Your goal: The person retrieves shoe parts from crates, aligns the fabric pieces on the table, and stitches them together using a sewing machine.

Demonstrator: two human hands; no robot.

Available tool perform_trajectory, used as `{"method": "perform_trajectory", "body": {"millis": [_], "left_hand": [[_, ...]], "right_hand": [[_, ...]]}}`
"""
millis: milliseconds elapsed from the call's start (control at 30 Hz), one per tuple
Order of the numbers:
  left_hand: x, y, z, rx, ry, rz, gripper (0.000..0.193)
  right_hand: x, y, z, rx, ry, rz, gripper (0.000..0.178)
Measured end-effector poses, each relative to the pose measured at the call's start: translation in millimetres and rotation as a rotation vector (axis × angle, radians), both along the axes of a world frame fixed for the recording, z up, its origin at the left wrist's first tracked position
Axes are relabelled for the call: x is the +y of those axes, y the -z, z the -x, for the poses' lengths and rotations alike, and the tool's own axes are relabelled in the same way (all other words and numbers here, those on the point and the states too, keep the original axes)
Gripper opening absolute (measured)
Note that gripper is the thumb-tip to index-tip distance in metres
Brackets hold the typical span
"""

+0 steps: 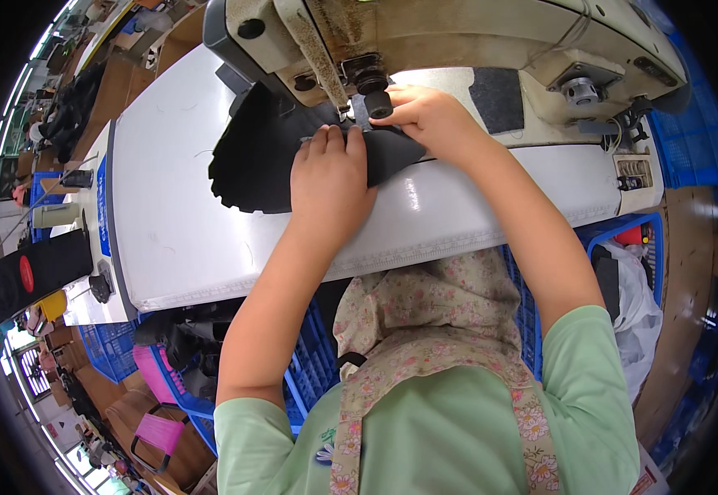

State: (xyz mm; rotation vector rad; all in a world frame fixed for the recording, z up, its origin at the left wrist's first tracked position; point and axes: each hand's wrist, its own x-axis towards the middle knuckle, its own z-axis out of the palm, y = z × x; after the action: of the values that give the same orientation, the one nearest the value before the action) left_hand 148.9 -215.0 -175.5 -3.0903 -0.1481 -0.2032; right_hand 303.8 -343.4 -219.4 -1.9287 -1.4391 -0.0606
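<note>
A black piece of fabric or leather [252, 157] with a notched outer edge lies curved under the head of a sewing machine [458, 33]. My left hand [332, 173] is closed on its near side, fingers together over an upper edge; the thumb is hidden. Beside the presser foot [347, 113], my right hand [429, 120] pinches the piece's right part between thumb and bent fingers. A dark round knob [378, 103] partly covers those fingertips. The needle's tip cannot be made out.
A white table [177, 223] carries the machine, with a dark grey patch [496, 99] on its bed. Blue crates [656, 239] stand below on both sides; the right one holds white plastic bags [635, 305]. Left of the table are a black panel [39, 275] and a pink stool [159, 431].
</note>
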Motion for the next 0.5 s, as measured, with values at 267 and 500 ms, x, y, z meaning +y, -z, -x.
{"method": "perform_trajectory", "body": {"millis": [267,500], "left_hand": [[-4.4,2.9,-5.6,-0.034,-0.028,0.014,0.065],[-2.5,3.9,-8.1,-0.079,-0.042,0.03,0.062]], "right_hand": [[1.2,2.5,-11.5,0.069,-0.057,0.028,0.03],[3.7,5.4,-13.7,0.116,-0.055,0.01,0.032]]}}
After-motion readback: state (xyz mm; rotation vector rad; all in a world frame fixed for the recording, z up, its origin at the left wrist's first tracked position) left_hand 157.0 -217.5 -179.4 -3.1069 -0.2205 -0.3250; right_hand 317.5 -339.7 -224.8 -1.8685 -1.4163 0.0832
